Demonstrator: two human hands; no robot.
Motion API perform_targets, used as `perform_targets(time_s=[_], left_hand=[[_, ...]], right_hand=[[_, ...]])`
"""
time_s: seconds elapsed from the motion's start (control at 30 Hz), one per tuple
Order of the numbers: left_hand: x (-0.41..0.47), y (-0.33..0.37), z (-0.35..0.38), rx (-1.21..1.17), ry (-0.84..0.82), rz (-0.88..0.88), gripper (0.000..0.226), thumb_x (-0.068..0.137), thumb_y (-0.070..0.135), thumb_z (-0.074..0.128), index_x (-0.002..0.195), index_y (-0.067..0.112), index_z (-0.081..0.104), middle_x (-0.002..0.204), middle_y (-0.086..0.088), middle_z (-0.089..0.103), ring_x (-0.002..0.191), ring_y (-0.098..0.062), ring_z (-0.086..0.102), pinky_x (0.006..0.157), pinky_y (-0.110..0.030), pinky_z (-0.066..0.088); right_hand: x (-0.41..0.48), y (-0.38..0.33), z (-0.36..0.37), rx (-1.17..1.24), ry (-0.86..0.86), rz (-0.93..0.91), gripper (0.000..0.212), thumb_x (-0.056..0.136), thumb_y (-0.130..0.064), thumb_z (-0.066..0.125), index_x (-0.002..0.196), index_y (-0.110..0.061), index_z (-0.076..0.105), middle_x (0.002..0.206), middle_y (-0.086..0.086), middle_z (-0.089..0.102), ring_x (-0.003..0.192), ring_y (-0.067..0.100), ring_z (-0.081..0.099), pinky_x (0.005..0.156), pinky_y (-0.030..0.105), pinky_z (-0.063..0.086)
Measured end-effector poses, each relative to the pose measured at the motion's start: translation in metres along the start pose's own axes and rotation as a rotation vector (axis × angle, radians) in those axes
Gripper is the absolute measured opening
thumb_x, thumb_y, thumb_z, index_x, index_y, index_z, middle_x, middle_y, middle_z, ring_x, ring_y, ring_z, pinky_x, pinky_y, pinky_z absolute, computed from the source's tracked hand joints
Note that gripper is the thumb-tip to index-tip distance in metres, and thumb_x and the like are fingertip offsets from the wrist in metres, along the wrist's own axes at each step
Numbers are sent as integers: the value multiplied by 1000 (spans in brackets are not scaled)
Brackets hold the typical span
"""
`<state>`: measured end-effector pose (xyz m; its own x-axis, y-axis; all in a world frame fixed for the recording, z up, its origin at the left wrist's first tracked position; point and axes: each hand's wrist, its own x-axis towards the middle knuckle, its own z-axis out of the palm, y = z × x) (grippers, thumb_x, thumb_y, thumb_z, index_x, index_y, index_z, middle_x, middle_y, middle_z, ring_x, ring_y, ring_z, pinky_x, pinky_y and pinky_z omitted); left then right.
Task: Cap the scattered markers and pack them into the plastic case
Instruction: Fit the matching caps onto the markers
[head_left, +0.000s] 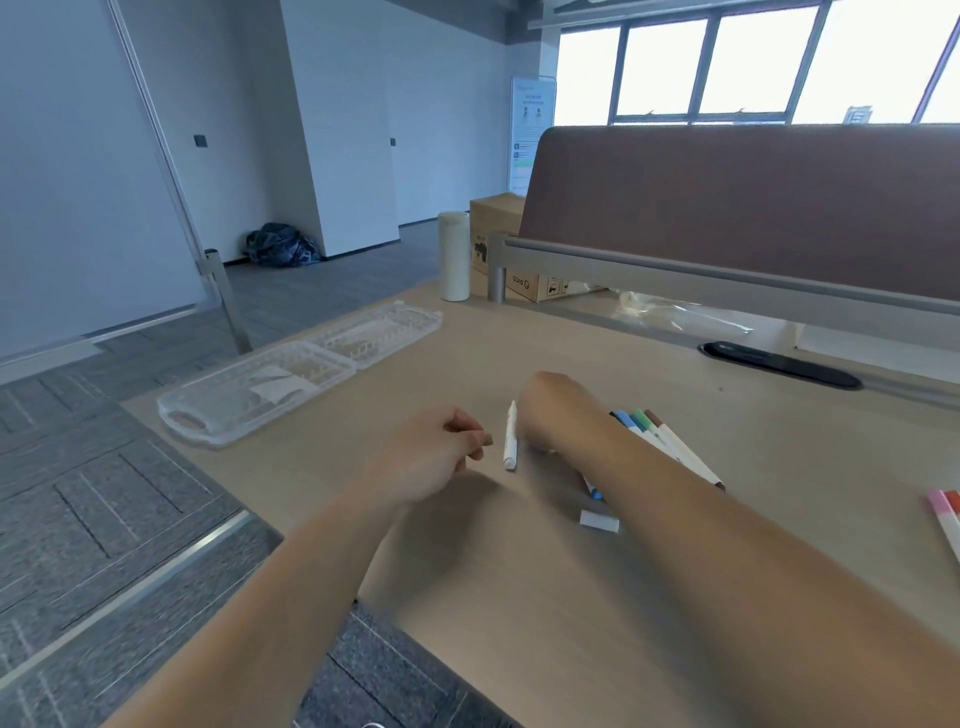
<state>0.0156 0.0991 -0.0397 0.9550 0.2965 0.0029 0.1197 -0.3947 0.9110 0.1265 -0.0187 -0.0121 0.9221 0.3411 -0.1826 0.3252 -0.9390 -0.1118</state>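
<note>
My left hand (436, 457) pinches a small brown cap (487, 439) between thumb and fingers. Just right of it my right hand (556, 410) holds a white marker (511, 436) nearly upright, its lower end resting on the table. Several capped markers (660, 441) in blue, green and brown lie behind my right wrist, partly hidden by the forearm. A loose white cap (599, 520) lies on the table near my right forearm. The clear plastic case (291, 374) lies open at the far left of the table, with no markers in it.
Pink and red markers (945, 514) lie at the right edge of the view. A white cylinder (454, 256) stands at the table's far corner beside a brown divider panel (753, 208). A black cable slot (779, 364) sits below the divider. Cardboard boxes (524, 280) stand behind the table.
</note>
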Motion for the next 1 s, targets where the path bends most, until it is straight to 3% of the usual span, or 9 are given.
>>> perform_targets(time_s=[0.13, 0.2, 0.3, 0.57, 0.67, 0.8, 0.9, 1.0], left_hand=[[-3, 2, 1, -255, 61, -78, 14, 94, 2, 54, 91, 4, 68, 75, -7, 63, 57, -14, 47, 55, -24, 37], [-4, 3, 3, -356, 65, -116, 14, 95, 2, 53, 95, 1, 68, 74, -7, 61, 57, -13, 46, 54, -24, 36], [-5, 8, 9, -468, 42, -153, 16, 96, 0, 52, 100, -1, 68, 73, -8, 60, 57, -13, 49, 55, -23, 40], [-9, 19, 21, -588, 56, -204, 5, 94, 1, 58, 95, 0, 63, 75, -13, 65, 58, -16, 53, 57, -26, 45], [-9, 20, 25, -599, 48, -188, 3, 94, 1, 58, 94, 1, 61, 72, -12, 65, 59, -17, 52, 59, -27, 45], [-9, 23, 31, -575, 9, -158, 6, 96, 1, 55, 92, 3, 58, 72, -11, 62, 59, -17, 50, 58, -26, 43], [-10, 24, 34, -566, -12, -127, 11, 97, -1, 52, 89, 4, 58, 73, -12, 60, 60, -18, 49, 60, -27, 41], [-11, 25, 36, -566, -25, -103, 14, 97, -2, 51, 87, 4, 58, 72, -11, 60, 60, -18, 48, 60, -27, 40]], right_hand=[[-21, 12, -10, 54, 125, -42, 9, 90, -12, 58, 81, -10, 57, 77, 5, 54, 68, 17, 52, 61, 26, 39], [-39, 23, -21, 119, 84, -72, 17, 88, -14, 57, 72, -9, 55, 74, 6, 59, 61, 17, 53, 53, 25, 35], [-66, 40, -35, 262, -31, -133, 18, 84, -15, 57, 82, 0, 67, 78, 13, 70, 61, 22, 59, 56, 25, 41], [-103, 79, -40, 265, -165, -280, 12, 84, -23, 67, 87, -16, 76, 74, 1, 71, 57, 11, 58, 59, 25, 45], [-102, 82, -41, 190, -164, -305, 13, 86, -23, 67, 91, -17, 77, 71, -1, 65, 52, 7, 54, 57, 24, 42], [-98, 83, -41, 178, -187, -313, 16, 86, -25, 66, 95, -17, 76, 81, 8, 70, 56, 12, 54, 60, 27, 44], [-96, 86, -41, 178, -183, -317, 13, 86, -26, 66, 91, -18, 75, 69, 1, 64, 56, 15, 54, 58, 26, 43], [-95, 87, -41, 173, -181, -326, 14, 85, -26, 66, 91, -17, 75, 71, 1, 65, 58, 17, 54, 61, 28, 44]])
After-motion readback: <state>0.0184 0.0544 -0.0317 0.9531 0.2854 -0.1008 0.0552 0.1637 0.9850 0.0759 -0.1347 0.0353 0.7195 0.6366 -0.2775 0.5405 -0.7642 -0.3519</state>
